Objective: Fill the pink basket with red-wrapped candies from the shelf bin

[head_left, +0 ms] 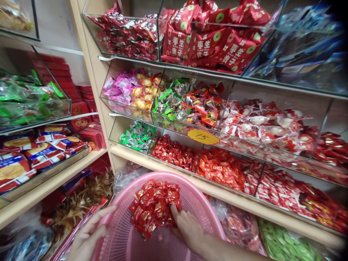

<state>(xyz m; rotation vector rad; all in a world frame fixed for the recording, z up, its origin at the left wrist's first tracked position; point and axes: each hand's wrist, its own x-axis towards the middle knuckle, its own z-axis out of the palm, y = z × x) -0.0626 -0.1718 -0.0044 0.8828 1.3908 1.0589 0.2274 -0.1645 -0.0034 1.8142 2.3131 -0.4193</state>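
Observation:
A pink perforated plastic basket (212,214) fills the lower middle of the view. Inside it lies a heap of small red wrapped candies (154,204), with bare basket bottom showing below. My right hand (186,226) reaches into the basket from the right, its thumb and fingers closed against the right side of the heap, on some of the red candies. At the basket's left rim is my left hand (91,232), thumb and fingers apart, nothing held between them.
Clear shelf bins hold red candies (174,152), orange-red packets (220,168) and green-wrapped sweets (138,136). A yellow tag (203,137) reads 15. Left shelves carry packaged biscuits (43,148). Bagged goods (285,241) and brown feathery items (81,206) lie below.

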